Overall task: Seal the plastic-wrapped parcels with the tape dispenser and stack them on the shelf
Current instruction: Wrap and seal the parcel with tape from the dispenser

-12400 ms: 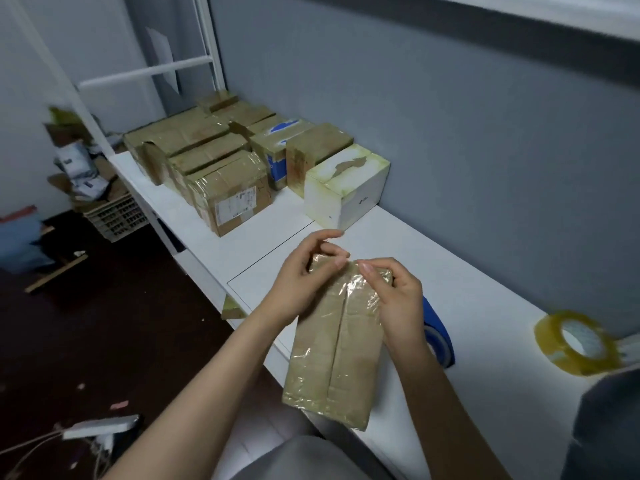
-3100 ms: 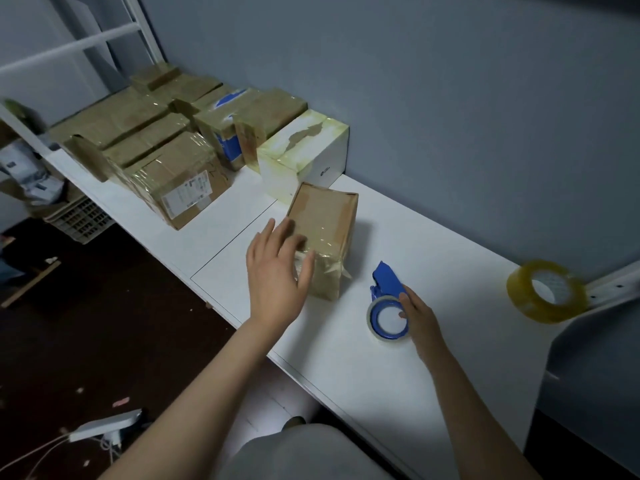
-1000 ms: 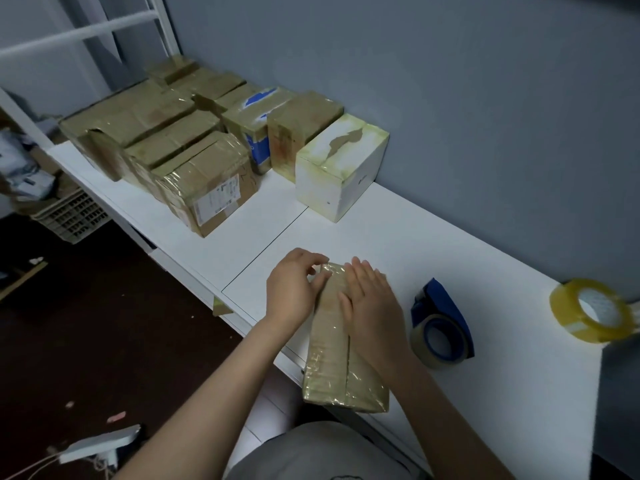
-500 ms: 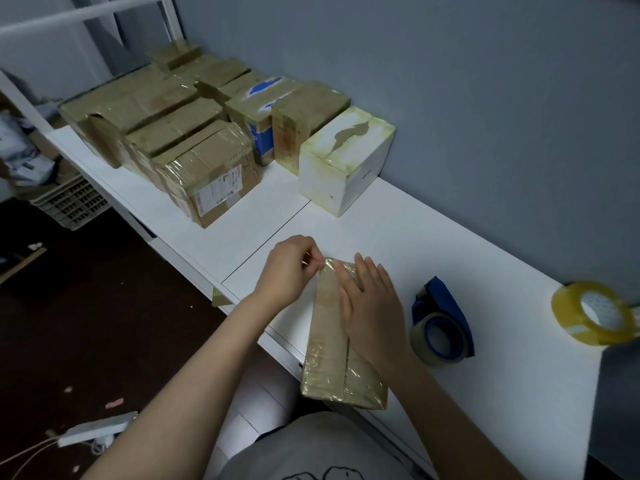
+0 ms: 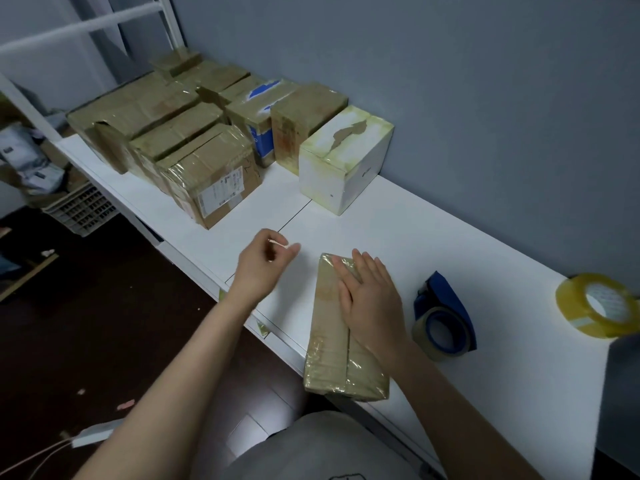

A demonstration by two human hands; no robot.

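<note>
A long brown plastic-wrapped parcel [image 5: 329, 334] lies on the white shelf [image 5: 433, 244], its near end over the front edge. My right hand [image 5: 370, 299] rests flat on top of it, fingers spread, pressing down. To the parcel's left hovers my left hand [image 5: 263, 268], apart from it, with thumb and fingers pinched together; whether they hold a bit of tape I cannot tell. The blue tape dispenser [image 5: 445, 323] with its clear roll lies on the shelf just right of my right hand, untouched.
Several taped brown boxes [image 5: 207, 168] and a white box [image 5: 343, 157] stand in rows at the shelf's far left against the grey wall. A loose yellowish tape roll [image 5: 599, 306] lies at the right. Below left are dark floor, a crate [image 5: 79, 209] and a power strip [image 5: 93, 434].
My left hand has left the parcel's far end and drawn away to the left, fingers pinched. My right hand stays flat on the parcel. The view has tilted slightly.
</note>
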